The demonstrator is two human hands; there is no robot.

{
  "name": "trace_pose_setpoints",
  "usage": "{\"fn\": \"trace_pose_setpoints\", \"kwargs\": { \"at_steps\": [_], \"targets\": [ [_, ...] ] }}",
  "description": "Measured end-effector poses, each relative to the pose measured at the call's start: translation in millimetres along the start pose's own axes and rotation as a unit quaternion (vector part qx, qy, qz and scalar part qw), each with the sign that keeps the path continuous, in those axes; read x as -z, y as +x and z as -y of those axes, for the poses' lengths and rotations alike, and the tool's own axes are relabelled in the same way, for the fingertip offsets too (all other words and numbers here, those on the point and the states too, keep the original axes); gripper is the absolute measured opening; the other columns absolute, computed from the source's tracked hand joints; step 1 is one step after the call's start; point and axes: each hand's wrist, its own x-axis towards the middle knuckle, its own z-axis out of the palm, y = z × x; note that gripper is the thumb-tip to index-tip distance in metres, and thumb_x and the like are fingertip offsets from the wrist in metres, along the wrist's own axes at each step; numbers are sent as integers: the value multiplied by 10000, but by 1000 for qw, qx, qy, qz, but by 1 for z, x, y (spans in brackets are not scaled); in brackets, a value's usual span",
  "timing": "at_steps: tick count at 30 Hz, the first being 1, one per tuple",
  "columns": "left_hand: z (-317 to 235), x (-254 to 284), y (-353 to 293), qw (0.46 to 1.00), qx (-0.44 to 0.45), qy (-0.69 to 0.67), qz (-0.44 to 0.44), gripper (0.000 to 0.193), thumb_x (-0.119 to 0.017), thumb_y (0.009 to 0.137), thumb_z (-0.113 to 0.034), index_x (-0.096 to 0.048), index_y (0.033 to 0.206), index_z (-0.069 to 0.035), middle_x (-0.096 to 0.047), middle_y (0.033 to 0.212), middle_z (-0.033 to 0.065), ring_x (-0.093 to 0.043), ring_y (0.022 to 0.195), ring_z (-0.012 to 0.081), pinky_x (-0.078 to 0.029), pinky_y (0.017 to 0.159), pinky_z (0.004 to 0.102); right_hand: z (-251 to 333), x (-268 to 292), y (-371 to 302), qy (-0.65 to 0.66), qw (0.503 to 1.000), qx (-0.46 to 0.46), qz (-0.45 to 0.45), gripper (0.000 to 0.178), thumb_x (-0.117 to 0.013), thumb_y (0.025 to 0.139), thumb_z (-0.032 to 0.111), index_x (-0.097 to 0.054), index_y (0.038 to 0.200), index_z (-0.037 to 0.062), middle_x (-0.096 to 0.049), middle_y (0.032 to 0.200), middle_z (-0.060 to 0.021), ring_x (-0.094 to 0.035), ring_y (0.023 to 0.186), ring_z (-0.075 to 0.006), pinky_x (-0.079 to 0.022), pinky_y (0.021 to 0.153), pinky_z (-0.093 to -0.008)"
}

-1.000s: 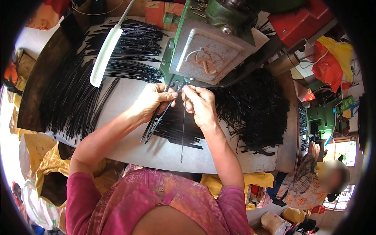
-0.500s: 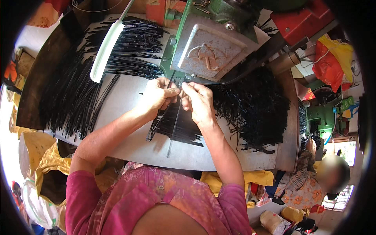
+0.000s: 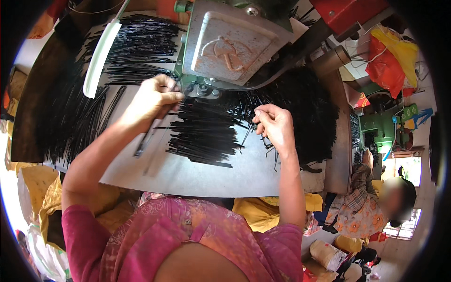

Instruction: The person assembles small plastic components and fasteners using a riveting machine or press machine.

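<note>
In front of the green press [image 3: 188, 80], my left hand [image 3: 159, 97] is closed around thin black umbrella ribs [image 3: 144, 141], which slant down toward the near edge of the table. My right hand [image 3: 276, 126] is at the edge of the right-hand heap of black ribs [image 3: 307, 122]. Its thumb and fingers are pinched on a thin black rib [image 3: 245, 136]. Between my hands, a flat stack of black ribs [image 3: 202, 134] lies on the pale metal table [image 3: 206, 181]. The press head carries a grey plate [image 3: 230, 44] with a raised umbrella shape.
More black ribs [image 3: 136, 40] lie in bundles at the far left, below a white lamp [image 3: 102, 58]. A raised brown rim [image 3: 28, 117] borders the table. Yellow sacks [image 3: 253, 214] are below the near edge. A co-worker [image 3: 357, 211] sits by another green machine at the right.
My hands were together under the press and have separated. The left moved left with ribs in it; the right moved right and down to the heap. The stack between them is uncovered.
</note>
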Motion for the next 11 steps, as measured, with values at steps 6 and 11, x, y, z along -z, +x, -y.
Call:
{"fn": "trace_pose_setpoints", "kwargs": {
  "at_steps": [6,11],
  "targets": [
    [-13,90,-28,741,-55,662,-100,257,-547,670,-50,-480,909,16,-528,745,176,-539,726,361,-429,644,397,-10,2,-21,-335,898,284,38,104,-532,712,28,-574,804,49,-547,742,-62,-554,619,-181,-449,556,-283],
    [-10,95,-47,696,-111,699,-118,263,-569,674,-84,-502,913,6,-492,884,166,-476,890,310,-385,758,362,-12,-11,-28,-541,767,328,112,104,-511,663,3,-537,753,48,-496,838,-67,-542,783,-212,-466,580,-318]
  ]
}}
